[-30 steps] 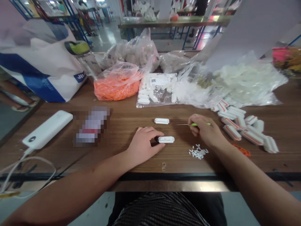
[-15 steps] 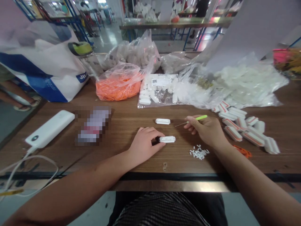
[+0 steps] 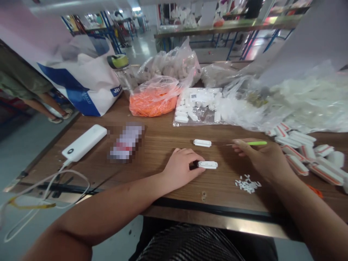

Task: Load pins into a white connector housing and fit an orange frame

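A small white plastic strip [image 3: 207, 165] is lying flat on the wooden workbench [image 3: 152, 152], with its left end tucked in against the curled fingers of the left hand [image 3: 181, 167]. A dark bit is half hidden under those fingertips, and what it is can't really be made out. Whether the strip is actually being pinched or just touched can't be told either, though the hand is loosely closed, palm down, with the forearm angled in from the lower left.

A thin pick with a green handle [image 3: 257, 143] is held in the right hand [image 3: 261, 159], gripped between thumb and fingers with the fine metal tip pointing left. The tip is near a second white strip [image 3: 202, 143] but not touching it. A little pile of tiny white bits [image 3: 247, 185] is lying just below the right hand.

Off to the right, white pieces with orange stripes [image 3: 307, 159] are heaped up and partly cut off by the frame. A bag of orange pieces [image 3: 153, 103] is sitting further back, and a pixelated object [image 3: 125, 142] is blurred out completely.
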`<control>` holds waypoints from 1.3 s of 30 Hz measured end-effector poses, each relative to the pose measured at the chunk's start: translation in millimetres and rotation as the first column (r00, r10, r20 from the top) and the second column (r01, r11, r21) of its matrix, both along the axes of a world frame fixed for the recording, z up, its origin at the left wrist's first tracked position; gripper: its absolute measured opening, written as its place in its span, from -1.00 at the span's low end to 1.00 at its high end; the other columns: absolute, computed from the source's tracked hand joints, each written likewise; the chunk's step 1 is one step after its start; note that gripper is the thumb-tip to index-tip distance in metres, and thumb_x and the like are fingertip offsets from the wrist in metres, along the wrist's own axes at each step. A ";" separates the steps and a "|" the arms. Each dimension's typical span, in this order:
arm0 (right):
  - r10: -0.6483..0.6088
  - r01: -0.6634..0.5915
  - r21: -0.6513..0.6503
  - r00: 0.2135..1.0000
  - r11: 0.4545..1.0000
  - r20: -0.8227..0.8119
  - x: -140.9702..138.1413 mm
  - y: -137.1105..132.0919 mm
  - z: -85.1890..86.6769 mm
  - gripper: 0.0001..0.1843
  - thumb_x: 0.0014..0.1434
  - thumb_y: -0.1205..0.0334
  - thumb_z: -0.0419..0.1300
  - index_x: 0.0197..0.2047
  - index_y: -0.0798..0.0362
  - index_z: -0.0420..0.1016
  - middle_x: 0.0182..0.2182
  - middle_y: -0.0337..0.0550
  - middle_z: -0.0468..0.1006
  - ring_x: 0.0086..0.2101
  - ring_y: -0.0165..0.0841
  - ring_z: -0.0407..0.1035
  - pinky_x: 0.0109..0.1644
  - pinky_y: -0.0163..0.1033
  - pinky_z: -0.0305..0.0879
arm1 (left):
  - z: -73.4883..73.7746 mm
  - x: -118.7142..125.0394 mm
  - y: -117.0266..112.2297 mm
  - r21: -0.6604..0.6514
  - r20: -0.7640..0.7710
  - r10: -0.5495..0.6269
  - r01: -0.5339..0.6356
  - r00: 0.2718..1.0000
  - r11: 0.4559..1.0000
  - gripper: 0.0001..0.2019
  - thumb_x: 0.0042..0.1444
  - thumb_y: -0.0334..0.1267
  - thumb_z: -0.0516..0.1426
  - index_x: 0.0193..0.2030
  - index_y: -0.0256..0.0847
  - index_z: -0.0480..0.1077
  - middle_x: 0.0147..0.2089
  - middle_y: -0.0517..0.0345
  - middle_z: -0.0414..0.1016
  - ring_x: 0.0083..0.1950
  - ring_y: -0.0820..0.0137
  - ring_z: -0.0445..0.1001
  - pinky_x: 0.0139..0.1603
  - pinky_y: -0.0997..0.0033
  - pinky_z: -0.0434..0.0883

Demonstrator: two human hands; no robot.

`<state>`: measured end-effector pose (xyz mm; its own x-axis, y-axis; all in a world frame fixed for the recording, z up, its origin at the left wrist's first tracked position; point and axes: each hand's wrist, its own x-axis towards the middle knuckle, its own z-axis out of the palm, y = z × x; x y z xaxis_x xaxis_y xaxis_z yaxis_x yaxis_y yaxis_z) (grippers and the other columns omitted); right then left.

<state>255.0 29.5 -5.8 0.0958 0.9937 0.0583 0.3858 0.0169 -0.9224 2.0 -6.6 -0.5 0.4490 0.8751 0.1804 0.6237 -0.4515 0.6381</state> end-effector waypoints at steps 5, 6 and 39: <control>-0.009 0.009 -0.003 0.999 1.000 0.033 0.8 -0.7 2.3 -0.62 0.02 -0.13 0.34 -0.35 0.04 0.62 -0.44 -0.09 0.65 -0.43 -0.27 0.52 -0.40 -0.18 0.51 | -0.2 -1.1 0.7 -0.015 0.002 -0.008 0.008 1.000 1.000 -0.88 0.11 -0.24 0.28 -0.19 -0.09 0.51 -0.21 0.23 0.58 -0.16 0.32 0.49 -0.11 0.22 0.22; -0.018 0.018 -0.006 0.999 1.000 0.031 0.8 -0.5 3.0 -0.62 0.02 -0.13 0.34 -0.35 0.05 0.62 -0.44 -0.09 0.65 -0.43 -0.27 0.52 -0.40 -0.19 0.51 | -0.5 -1.2 0.9 -0.013 0.005 -0.003 0.004 1.000 1.000 -0.87 0.10 -0.25 0.28 -0.19 -0.10 0.51 -0.21 0.22 0.58 -0.16 0.32 0.49 -0.11 0.22 0.22; 0.253 -0.255 0.077 0.967 0.964 0.034 -45.5 -35.8 19.6 -0.73 0.20 0.08 0.22 -0.44 0.03 0.59 -0.58 -0.21 0.59 -0.58 -0.43 0.42 -0.55 -0.34 0.32 | -0.3 1.6 1.7 -0.024 0.023 0.014 -0.014 1.000 1.000 -0.89 0.09 -0.26 0.28 -0.21 -0.09 0.52 -0.26 0.26 0.58 -0.19 0.34 0.47 -0.12 0.24 0.20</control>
